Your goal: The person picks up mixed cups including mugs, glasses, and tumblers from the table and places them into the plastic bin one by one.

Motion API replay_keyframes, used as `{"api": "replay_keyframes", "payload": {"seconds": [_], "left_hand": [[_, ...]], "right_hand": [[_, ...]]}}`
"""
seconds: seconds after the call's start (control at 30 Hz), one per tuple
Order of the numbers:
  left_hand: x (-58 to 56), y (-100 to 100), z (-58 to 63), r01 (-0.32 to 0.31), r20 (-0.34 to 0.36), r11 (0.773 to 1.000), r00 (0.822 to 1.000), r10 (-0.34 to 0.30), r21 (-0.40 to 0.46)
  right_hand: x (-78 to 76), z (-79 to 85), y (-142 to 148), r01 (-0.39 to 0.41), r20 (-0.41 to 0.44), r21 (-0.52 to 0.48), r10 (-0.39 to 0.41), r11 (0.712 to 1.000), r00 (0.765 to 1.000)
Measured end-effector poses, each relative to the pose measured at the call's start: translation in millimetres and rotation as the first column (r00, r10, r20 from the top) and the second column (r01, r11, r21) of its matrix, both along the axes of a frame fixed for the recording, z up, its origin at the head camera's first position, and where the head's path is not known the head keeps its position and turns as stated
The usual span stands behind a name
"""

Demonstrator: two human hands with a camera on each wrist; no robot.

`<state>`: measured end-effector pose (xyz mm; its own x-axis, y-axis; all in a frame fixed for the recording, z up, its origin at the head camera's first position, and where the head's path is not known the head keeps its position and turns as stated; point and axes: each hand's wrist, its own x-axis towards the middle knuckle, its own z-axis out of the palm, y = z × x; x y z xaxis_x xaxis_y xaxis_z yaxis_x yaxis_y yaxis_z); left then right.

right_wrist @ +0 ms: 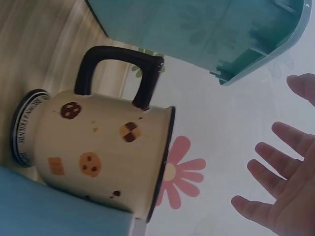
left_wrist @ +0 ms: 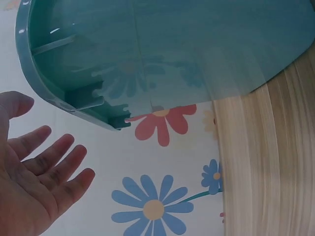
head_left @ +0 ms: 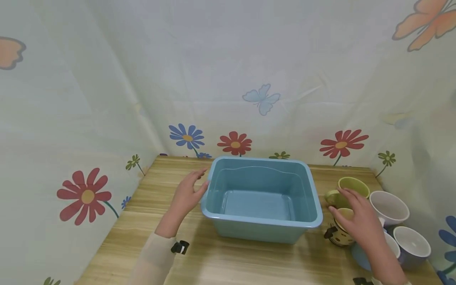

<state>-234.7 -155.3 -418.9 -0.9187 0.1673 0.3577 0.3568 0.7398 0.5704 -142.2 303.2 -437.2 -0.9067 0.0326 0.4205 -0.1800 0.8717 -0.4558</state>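
Hands (head_left: 187, 194) (head_left: 360, 221) flank tub (head_left: 258, 231) (fingers (right_wrist: 275, 158) spread).

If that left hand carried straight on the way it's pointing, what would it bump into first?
Probably the blue rectangular plastic basin, at its left rim: the left hand points forward and inward toward that side. Depth is unclear, though, so it might pass over or beyond the rim.

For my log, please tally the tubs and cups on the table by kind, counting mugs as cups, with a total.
Tubs: 1, the blue tub
Cups: 5, the yellow-green mug, cookie-print mug, blue cup, rightmost cup and the pale cup behind it
Total: 6
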Motion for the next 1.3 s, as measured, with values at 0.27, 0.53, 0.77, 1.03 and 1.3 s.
{"api": "replay_keyframes", "payload": {"seconds": [0.27,0.53,0.77,1.03,1.3], "left_hand": [[1.2,-1.1,-5.4,-0.029,0.125,0.996,0.992,0.018,0.087],[-0.3,-3.1,-15.3,-0.044,0.190,0.987,0.982,0.014,0.155],[-2.2,-3.7,-22.7,-0.051,0.261,0.967,0.965,-0.017,0.249],[-5.5,-4.7,-30.8,-0.102,0.342,0.953,0.940,-0.002,0.286],[-7.5,-4.8,-33.6,-0.109,0.365,0.937,0.931,-0.021,0.333]], "right_hand": [[5.5,-11.6,8.5,0.009,0.035,-0.003,-0.009,1.000,0.999],[7.5,-21.7,12.7,0.023,0.083,0.033,-0.025,0.999,0.996],[5.5,-27.6,18.4,0.016,0.121,0.069,-0.025,0.997,0.992],[1.1,-34.5,25.7,0.004,0.242,0.107,-0.029,0.994,0.970],[-2.8,-41.4,34.7,-0.018,0.258,0.137,-0.018,0.990,0.966]]}}
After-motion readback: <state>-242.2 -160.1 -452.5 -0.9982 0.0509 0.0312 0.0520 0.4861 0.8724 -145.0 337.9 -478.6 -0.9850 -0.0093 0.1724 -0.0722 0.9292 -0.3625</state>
